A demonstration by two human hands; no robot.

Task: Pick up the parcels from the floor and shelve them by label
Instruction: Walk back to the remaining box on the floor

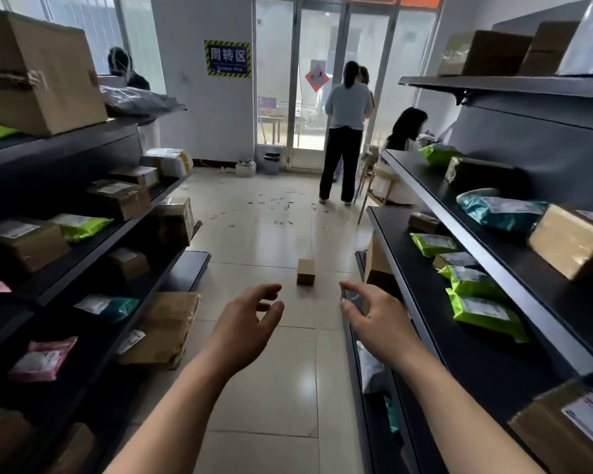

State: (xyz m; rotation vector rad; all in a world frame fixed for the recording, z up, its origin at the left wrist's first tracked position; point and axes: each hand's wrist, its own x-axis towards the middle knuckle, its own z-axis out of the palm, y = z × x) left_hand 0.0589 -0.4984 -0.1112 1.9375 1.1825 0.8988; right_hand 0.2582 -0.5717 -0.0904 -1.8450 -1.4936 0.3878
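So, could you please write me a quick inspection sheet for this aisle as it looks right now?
Surface: pale tiled floor, glossy, running between two dark shelf racks.
Job's things: one small cardboard box standing on the floor ahead of the hands; label not readable.
Clutter: paper scraps scattered on the tiles further down the aisle.
Grippers: left hand and right hand both open, empty, stretched forward.
Cables: nothing seen.
Surroundings: left rack and right rack stocked with boxes and coloured mailer bags; a person standing by the glass doors.
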